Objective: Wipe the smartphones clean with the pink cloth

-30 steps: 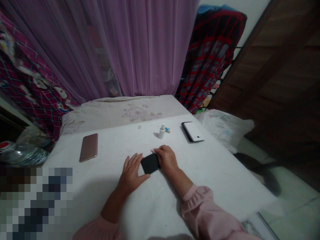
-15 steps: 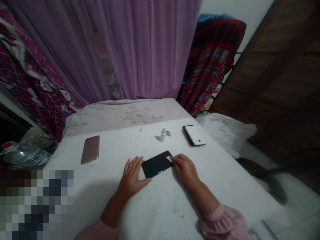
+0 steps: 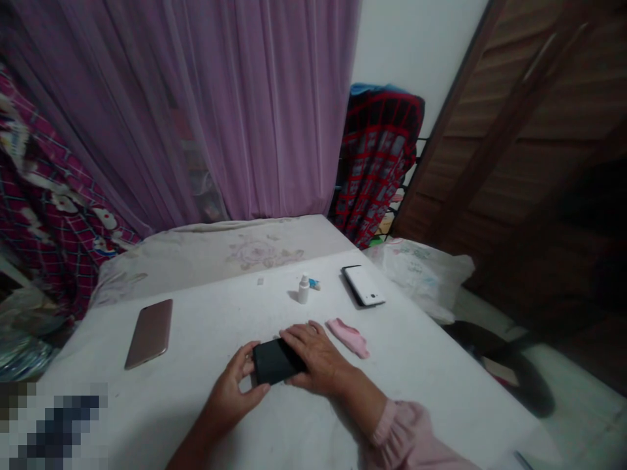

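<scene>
A black smartphone lies low over the white tabletop, gripped between my two hands. My left hand holds its left end, with the fingers curled around the edge. My right hand lies across its right half and hides that part. Just beyond my right hand, a crumpled pink cloth lies on the table, not touching either hand. Farther back stand a small white dropper bottle and a small blue item. A white phone lies to their right, and a rose-gold phone lies at the left.
The white-covered table ends at a pale floral cushion behind it. A purple curtain hangs beyond that. A white plastic bag sits past the right edge, with a dark chair base lower down.
The pink cloth has left my right fingertips and lies on the table. Both hands have closed on the black phone, which sits more between them. The view has tilted upward.
</scene>
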The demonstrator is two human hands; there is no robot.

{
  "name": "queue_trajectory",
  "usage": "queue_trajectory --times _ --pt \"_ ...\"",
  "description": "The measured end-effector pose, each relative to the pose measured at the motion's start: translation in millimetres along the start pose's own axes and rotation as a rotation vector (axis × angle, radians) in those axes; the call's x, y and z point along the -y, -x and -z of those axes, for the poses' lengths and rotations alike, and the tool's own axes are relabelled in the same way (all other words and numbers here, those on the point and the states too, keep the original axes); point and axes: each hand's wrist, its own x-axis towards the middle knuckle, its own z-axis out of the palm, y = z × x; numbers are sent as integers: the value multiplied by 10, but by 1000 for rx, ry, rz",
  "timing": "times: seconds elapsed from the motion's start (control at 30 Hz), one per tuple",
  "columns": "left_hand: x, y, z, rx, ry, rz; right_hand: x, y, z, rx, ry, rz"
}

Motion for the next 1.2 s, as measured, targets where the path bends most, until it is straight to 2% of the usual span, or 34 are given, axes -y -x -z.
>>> queue_trajectory --times 0.17,0.27,0.37,0.43,0.5,0.6,0.67,0.73,0.8,0.9,1.0,1.1,1.2 --pt "-71 4 47 103 173 86 45 19 -111 -100 -7 -27" --pt "-144 2 56 27 150 38 23 168 -118 -247 -31 -117" --pt "-176 1 47 -71 70 8 -136 370 -1 -448 9 -271" --pt "-172 -9 45 -72 26 22 -309 520 134 -575 72 -421" --pt "-158 -28 54 -38 8 29 -496 696 278 -630 128 -581" --pt "-152 -69 89 -11 20 36 -722 1023 426 -597 250 -753" --pt "-164 -96 119 -38 36 45 -819 1251 458 -522 341 -869" --pt "-179 -123 157 -117 32 53 -886 1430 464 -469 402 -982" --pt "-184 -147 207 -258 -3 60 -941 1503 492 -480 434 -1067" --pt "-166 -175 305 -479 -94 74 -1014 1338 652 -540 459 -1087" --pt "-142 -187 391 -632 -181 78 -1062 844 920 -508 453 -1056" --pt "-136 -186 425 -662 -243 82 -1076 157 1127 -460 350 -1030" --pt "-138 -176 421 -635 -292 79 -1072 -498 1156 -381 146 -1033"
